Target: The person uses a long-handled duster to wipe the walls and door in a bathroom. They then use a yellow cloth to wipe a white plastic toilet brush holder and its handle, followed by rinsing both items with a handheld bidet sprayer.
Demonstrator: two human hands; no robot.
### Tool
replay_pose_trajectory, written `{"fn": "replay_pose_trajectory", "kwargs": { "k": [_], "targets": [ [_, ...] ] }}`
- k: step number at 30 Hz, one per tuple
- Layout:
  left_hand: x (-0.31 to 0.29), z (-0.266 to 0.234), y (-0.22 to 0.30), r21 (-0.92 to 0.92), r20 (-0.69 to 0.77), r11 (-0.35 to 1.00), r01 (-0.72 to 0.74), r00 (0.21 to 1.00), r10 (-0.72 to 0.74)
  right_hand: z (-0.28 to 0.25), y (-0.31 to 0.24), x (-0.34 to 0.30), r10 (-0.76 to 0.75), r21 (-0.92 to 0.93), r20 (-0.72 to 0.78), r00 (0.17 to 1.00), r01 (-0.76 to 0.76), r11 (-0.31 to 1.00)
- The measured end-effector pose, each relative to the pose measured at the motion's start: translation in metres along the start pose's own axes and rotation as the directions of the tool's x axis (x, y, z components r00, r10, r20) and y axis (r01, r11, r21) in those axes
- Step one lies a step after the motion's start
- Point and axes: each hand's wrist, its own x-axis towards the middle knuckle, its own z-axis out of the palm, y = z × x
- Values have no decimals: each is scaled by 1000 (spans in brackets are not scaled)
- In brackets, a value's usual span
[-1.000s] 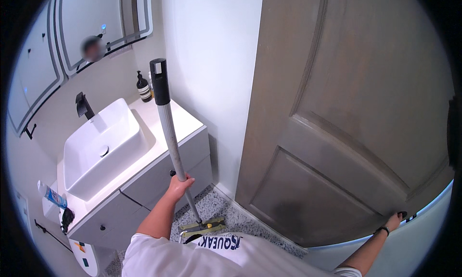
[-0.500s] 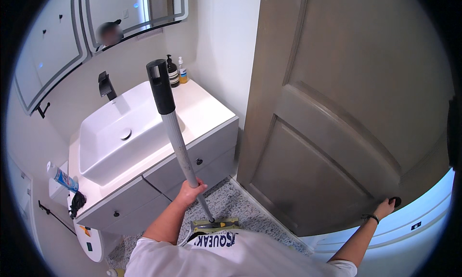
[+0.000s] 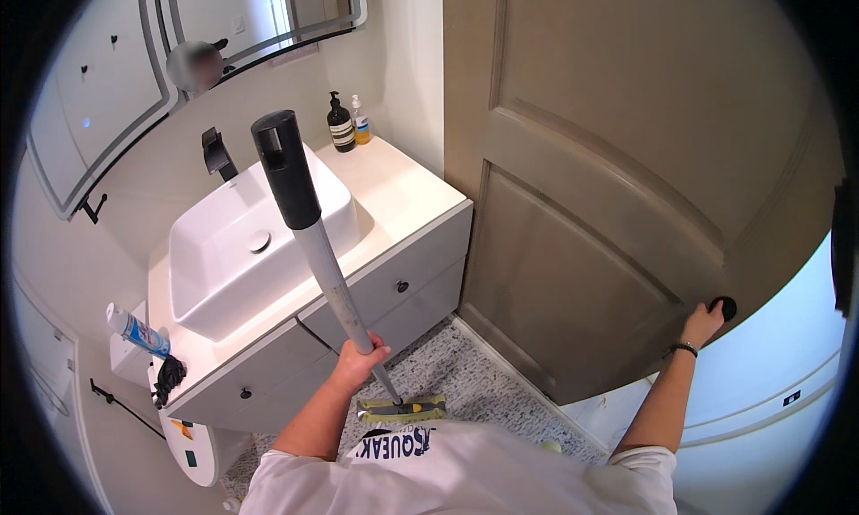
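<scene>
Door (image 3: 608,175) has swung further since the earlier frames: its knob (image 3: 724,308) sits higher at the right of the frame, the lit gap beyond the door's edge is wider, and the panel now covers the strip of wall beside the cabinet (image 3: 429,287). Right hand (image 3: 701,325), with a dark bracelet (image 3: 684,348) at the wrist, is at the knob, fingers closed about it; exact finger placement is partly hidden. Left hand (image 3: 360,365), lower centre, is wrapped around the grey pole of a mop (image 3: 327,278), thumb and fingers pressed onto it. Mop runs from upper left of centre, where its black grip (image 3: 286,170) passes in front of the sink (image 3: 215,278), down to a flat yellow-green head (image 3: 401,409) at lower centre, on the speckled floor (image 3: 474,367). White sink stands on the pale countertop (image 3: 403,184), left of centre, black faucet (image 3: 216,153) behind it. Dark pump bottle (image 3: 340,126) and smaller clear pump bottle (image 3: 361,123) stand side by side at the counter's far end. Left side of frame: blue-and-white can (image 3: 139,329), tilted in view, with a black bundle (image 3: 168,378) just below it. Mirror (image 3: 259,18) occupies the upper left.
</scene>
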Motion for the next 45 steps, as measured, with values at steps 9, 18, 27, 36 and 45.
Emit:
{"fn": "replay_pose_trajectory", "kwargs": {
  "k": [9, 18, 27, 36, 45],
  "targets": [
    [-14, -24, -15, 0, -82, 1000, -27, 996, 26, 57, -62, -36, -117, 128, 78, 990, 107, 986],
    [-42, -25, 3, -1, -161, 1000, 26, 987, -26, 82, -136, -87, -371, 279, 358, 857, 282, 918],
    [-60, -14, -2, -61, -293, 998, 17, 955, -34, 99, -203, -126, -436, 212, 469, 768, 381, 900],
    [-68, -10, -10, -74, -392, 997, 35, 918, -61, 100, -198, -127, -444, 316, 428, 787, 331, 889],
    [-54, -6, -20, -101, -335, 995, -6, 942, -29, 88, -192, -121, -483, 455, 434, 760, 278, 846]
  ]
}}
